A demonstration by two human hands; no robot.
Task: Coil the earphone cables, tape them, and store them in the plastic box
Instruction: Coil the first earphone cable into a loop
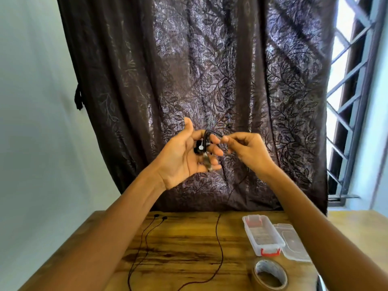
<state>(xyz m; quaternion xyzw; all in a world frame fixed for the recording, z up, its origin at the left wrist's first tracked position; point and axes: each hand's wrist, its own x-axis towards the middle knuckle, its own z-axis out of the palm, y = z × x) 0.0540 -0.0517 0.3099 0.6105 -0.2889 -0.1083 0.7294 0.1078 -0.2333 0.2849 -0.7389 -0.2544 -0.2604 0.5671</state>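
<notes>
Left hand [182,156] fingers loosely apart, earphone cable [206,136] looped round them. Right hand [249,150] fingers pinch that cable just beside. Plastic box [251,234] well below.

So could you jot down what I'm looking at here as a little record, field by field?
left hand: raised, palm toward the camera, earphone cable looped round its fingers
right hand: pinches the loose run of that cable
second earphone: uncoiled on the wooden table
plastic box: open, looks empty, lid beside it
tape roll: flat on the table, nearer than the box
stage: coiling the first cable; no tape on it yet
</notes>
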